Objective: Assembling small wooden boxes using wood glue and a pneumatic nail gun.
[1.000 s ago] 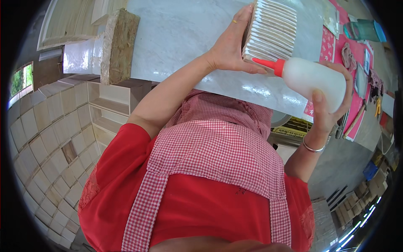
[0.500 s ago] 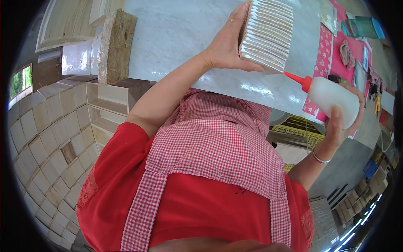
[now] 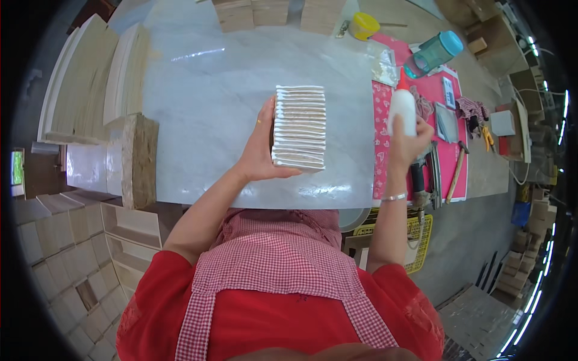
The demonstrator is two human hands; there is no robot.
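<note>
My left hand (image 3: pixel 259 153) is closed around the left side and near end of a stack of thin wooden boards (image 3: pixel 300 127) on the table. White glue lies in beads along the boards' upward edges. At the right, my right hand (image 3: pixel 409 141) grips a white squeeze glue bottle (image 3: pixel 402 111) with its red nozzle pointing up and away from me. The bottle is apart from the stack, over the pink patterned mat (image 3: pixel 380 162).
A taped block (image 3: pixel 139 162) and pale wooden panels (image 3: pixel 81 84) stand at the left. Wooden pieces (image 3: pixel 274 12) line the far edge. Rightward are a teal drinking bottle (image 3: pixel 430 55), a yellow tub (image 3: pixel 364 26), a hammer (image 3: pixel 457 171) and a black-handled tool (image 3: pixel 418 177). A yellow crate (image 3: pixel 421 243) sits below.
The glue bottle has left the stack's near right corner and turned from pointing left to nozzle up, over the mat. The view has shifted; my left hand still holds the stack.
</note>
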